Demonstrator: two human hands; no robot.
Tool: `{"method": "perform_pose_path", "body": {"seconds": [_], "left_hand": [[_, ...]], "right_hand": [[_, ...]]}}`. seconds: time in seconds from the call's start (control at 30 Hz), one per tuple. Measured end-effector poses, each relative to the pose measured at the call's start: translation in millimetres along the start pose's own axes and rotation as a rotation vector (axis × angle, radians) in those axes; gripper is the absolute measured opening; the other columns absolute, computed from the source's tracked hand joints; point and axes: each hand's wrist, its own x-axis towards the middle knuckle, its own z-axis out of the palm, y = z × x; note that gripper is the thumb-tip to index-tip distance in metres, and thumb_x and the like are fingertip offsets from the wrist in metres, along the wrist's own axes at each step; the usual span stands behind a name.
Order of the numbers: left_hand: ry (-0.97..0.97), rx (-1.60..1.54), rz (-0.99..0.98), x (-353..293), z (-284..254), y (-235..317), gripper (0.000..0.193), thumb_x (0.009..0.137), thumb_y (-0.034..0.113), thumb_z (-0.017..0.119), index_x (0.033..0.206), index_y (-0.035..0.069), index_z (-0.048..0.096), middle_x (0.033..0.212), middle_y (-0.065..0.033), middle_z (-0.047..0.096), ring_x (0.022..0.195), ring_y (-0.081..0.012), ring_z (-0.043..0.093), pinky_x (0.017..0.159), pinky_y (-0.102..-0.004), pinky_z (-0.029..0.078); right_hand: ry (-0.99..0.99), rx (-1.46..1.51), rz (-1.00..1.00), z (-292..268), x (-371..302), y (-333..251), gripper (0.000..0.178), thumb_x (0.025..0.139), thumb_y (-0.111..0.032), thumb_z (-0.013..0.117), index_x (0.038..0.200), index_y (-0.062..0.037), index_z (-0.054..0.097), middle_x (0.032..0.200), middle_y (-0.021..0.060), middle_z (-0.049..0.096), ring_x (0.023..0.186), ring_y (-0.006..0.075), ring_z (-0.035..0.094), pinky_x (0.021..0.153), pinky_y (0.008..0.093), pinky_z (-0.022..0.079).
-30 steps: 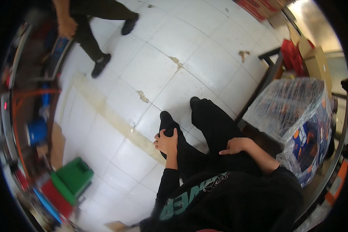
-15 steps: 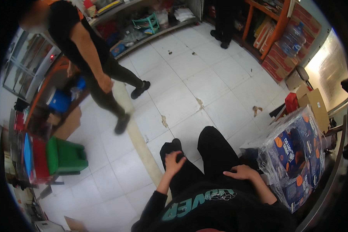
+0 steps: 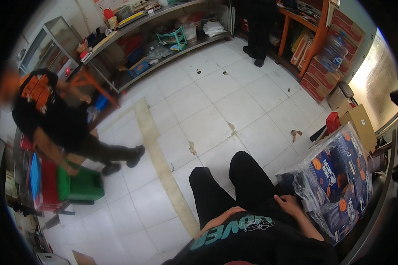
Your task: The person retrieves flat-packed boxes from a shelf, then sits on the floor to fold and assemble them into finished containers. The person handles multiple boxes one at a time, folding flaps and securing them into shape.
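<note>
My left hand (image 3: pixel 231 213) lies flat across the top of my left thigh, close to the hem of my black shirt, its fingers stretched out and holding nothing. On the outer side of my right thigh rests my right hand (image 3: pixel 288 204), fingers loosely extended and nothing in them. Black trousers (image 3: pixel 254 183) cover my bent knees. Nearest to my right hand stands a stack of dark blue boxes (image 3: pixel 329 174) wrapped in clear plastic.
At left a person in a dark shirt (image 3: pixel 57 115) stands with a hand by a green plastic stool (image 3: pixel 85 187). Another person's dark legs (image 3: pixel 257 35) show at the back. A metal shelf table (image 3: pixel 177 55) runs along the far wall. A brown carton (image 3: pixel 359 123) stands at right.
My left hand has come down from above my left knee onto my thigh. My right hand has shifted outward. The person at left has moved nearer the green stool.
</note>
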Motion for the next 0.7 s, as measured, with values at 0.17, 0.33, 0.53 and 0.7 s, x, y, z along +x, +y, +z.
{"method": "perform_pose_path", "body": {"seconds": [0.17,0.33,0.53,0.7], "left_hand": [[-0.023,0.097,0.001,26,4,8,0.036,0.088,0.022,0.066,0.121,0.009,0.06,0.115,-0.01,0.062,0.103,-0.0206,0.059,0.092,-0.0322,0.045],[-0.019,0.161,-0.098,23,-4,15,0.034,0.087,0.022,0.067,0.118,0.009,0.061,0.114,-0.0106,0.062,0.103,-0.0217,0.058,0.093,-0.0334,0.044],[-0.059,0.231,-0.262,16,-19,21,0.032,0.086,0.021,0.068,0.115,0.009,0.063,0.113,-0.0114,0.062,0.103,-0.0229,0.058,0.093,-0.0349,0.043],[-0.152,0.302,-0.342,29,-26,23,0.03,0.086,0.021,0.068,0.113,0.009,0.064,0.112,-0.0121,0.062,0.104,-0.024,0.057,0.094,-0.0361,0.043]], "right_hand": [[0.133,0.093,0.029,5,-15,37,0.059,0.087,-0.058,0.056,0.08,-0.0015,0.072,0.073,0.0204,0.067,0.073,0.0344,0.067,0.07,0.0399,0.049],[0.158,0.25,0.154,9,-26,48,0.066,0.09,-0.06,0.051,0.087,0.003,0.072,0.079,0.0168,0.07,0.078,0.0252,0.068,0.075,0.0347,0.051],[0.261,0.169,0.217,15,-49,45,0.069,0.089,-0.065,0.046,0.108,-0.0026,0.068,0.103,0.0189,0.067,0.099,0.0319,0.063,0.088,0.0407,0.047],[0.218,0.189,-0.013,23,-76,94,0.042,0.092,-0.03,0.05,0.124,-0.005,0.057,0.124,0.0182,0.06,0.114,0.0325,0.056,0.1,0.0398,0.042]]}}
